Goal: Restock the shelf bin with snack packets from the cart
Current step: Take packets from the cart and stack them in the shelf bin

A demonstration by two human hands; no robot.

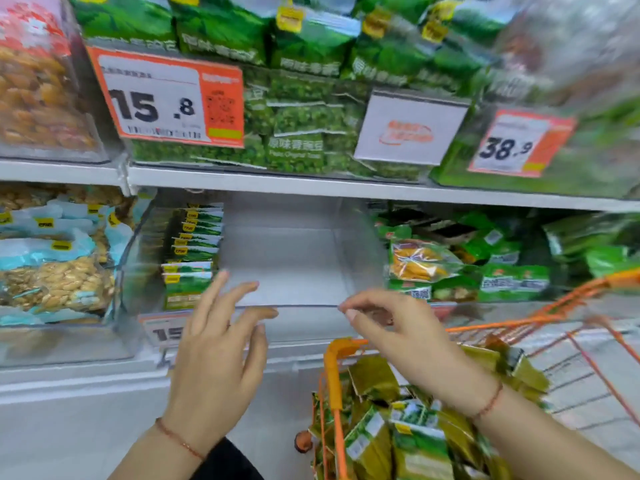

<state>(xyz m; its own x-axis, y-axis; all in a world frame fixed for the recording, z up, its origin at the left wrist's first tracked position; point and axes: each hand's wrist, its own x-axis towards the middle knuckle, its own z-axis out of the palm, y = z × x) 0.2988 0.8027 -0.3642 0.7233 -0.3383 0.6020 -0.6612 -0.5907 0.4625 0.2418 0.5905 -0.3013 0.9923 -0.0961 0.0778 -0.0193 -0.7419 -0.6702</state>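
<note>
1. Clear plastic forms the shelf bin point(298, 258) on the lower shelf, and most of its floor shows bare.
2. Green snack packets point(192, 244) stand upright in a row against the bin's left wall, with more of the same stacked in front of them.
3. Above the bin's front lip the left hand point(218, 344) hovers with straight, spread fingers and holds nothing; its fingertips reach close to the nearest green packets without clearly touching them.
4. Over the right end of the front lip the right hand point(391, 327) is raised, fingers loosely bent and drooping, and nothing is gripped in it.
5. Below the right forearm stands the orange wire cart point(334, 368), piled with green and olive packets point(415, 441), well apart from both hands.
6. Each wrist wears a thin red string bracelet point(178, 439).
7. On the upper shelf, an orange price tag point(166, 98) reading 15.8 hangs before more green packets.
8. Bags of nuts point(59, 282) fill the neighbouring bin to the left.
</note>
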